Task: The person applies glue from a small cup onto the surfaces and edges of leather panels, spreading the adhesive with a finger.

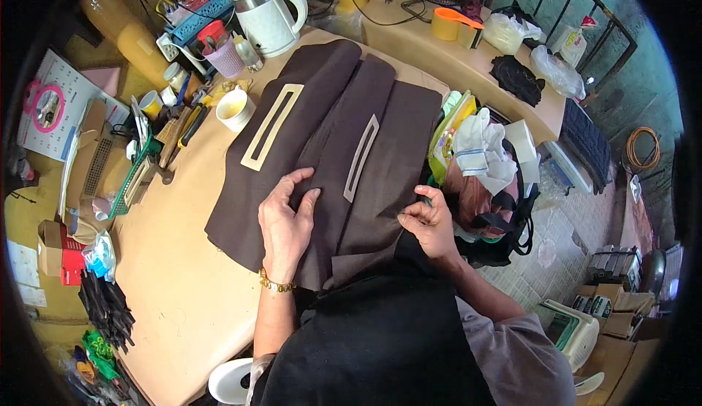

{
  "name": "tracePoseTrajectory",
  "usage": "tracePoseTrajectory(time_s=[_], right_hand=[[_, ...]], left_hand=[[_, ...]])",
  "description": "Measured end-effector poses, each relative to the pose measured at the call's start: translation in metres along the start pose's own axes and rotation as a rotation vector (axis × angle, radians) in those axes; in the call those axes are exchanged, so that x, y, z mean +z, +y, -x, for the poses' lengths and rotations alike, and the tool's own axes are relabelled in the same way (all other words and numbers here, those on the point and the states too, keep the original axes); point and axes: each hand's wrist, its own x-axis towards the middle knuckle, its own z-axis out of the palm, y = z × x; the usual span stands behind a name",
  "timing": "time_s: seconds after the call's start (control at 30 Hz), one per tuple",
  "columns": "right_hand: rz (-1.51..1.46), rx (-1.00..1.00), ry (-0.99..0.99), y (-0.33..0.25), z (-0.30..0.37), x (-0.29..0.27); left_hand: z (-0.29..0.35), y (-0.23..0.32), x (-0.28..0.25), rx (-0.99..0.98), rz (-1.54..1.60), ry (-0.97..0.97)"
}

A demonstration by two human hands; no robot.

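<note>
Dark brown fabric pieces lie overlapping on the table in front of me. A cream slotted rectangular strip rests on the left piece, and a narrower pale slotted strip on the piece to its right. My left hand is over the left and middle fabric, thumb and forefinger apart, with a gold-coloured bracelet on its wrist. At the right edge of the cloth is my right hand, fingers half curled and forefinger lifted away from the thumb. Nothing held shows clearly in it.
A white cup, a hammer and a green basket stand left of the fabric. Behind are a white kettle and a lilac cup. Piled cloths and bags crowd the right side beside a side table.
</note>
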Motion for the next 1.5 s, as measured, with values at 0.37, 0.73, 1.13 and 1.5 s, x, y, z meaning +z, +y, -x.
tracePoseTrajectory(time_s=[0.37,0.73,1.13,1.5], right_hand=[[0.224,-0.385,0.024,-0.025,-0.037,0.056],[-0.021,-0.181,-0.012,-0.014,-0.048,0.055],[-0.110,-0.062,0.026,-0.025,-0.022,0.017],[-0.179,-0.083,-0.012,-0.034,-0.024,0.037]], left_hand=[[0.007,0.005,0.034,-0.015,0.141,-0.170],[0.005,-0.013,0.031,-0.043,0.279,-0.236],[0.000,-0.009,0.008,0.047,-0.024,-0.142],[0.011,0.024,0.009,-0.017,-0.029,-0.285]])
